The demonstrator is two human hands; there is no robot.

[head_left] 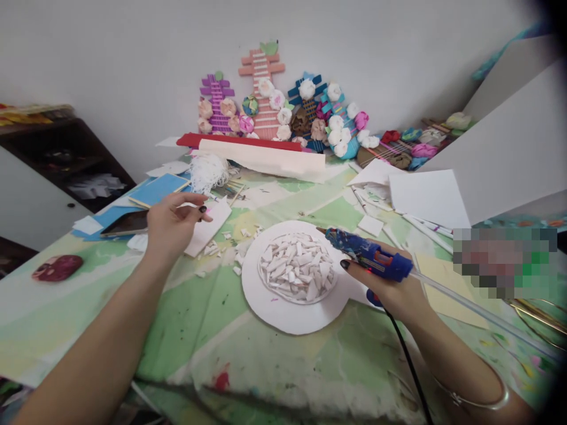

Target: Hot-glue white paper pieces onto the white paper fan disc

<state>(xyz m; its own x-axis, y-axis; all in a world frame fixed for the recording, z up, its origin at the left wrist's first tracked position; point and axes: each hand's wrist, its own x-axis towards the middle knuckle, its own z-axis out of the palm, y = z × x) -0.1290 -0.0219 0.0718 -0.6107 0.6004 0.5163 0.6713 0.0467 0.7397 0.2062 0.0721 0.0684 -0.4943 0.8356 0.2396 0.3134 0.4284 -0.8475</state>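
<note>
In my right hand is a blue hot glue gun, its nozzle pointing left over the edge of a round white cardboard piece with a handle-like strip. A clear glue stick runs out of the gun's back. Inside a raised ring on the cardboard lies a mound of white, shard-like chips. My left hand hovers left of it, fingers bent and apart, with nothing visible between them. Below its fingertips are a white card and loose white chips.
A phone lies by blue sheets at the left, near a dark red object. White string and paper rolls sit farther back. Decorated stick crafts lean on the wall. The gun's black cord hangs toward me.
</note>
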